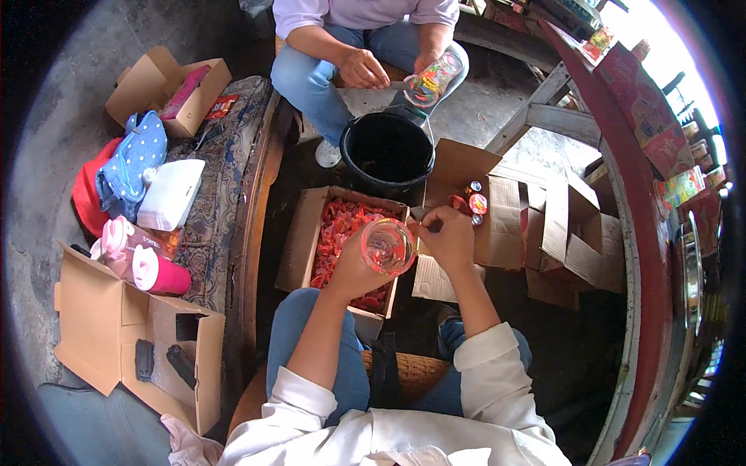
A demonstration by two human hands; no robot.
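Observation:
My left hand (351,268) is wrapped round a clear plastic jar (388,247) with red print, its round end facing up. Close to the jar's right edge, the fingers of my right hand (449,237) are pinched together; what they hold, if anything, is too small to make out. Below the jar stands a cardboard box (297,256) full of small red wrapped pieces (336,221). Across from me, a person in a pale shirt holds another clear jar (433,80) with a colourful label.
A black bucket (387,182) stands between us. On the right are open cardboard boxes (571,241), small red-labelled containers (477,203) and a red-edged wooden table (657,311). A patterned bench (214,202) on the left bears bags, a pink tumbler (161,272) and a white box (171,194).

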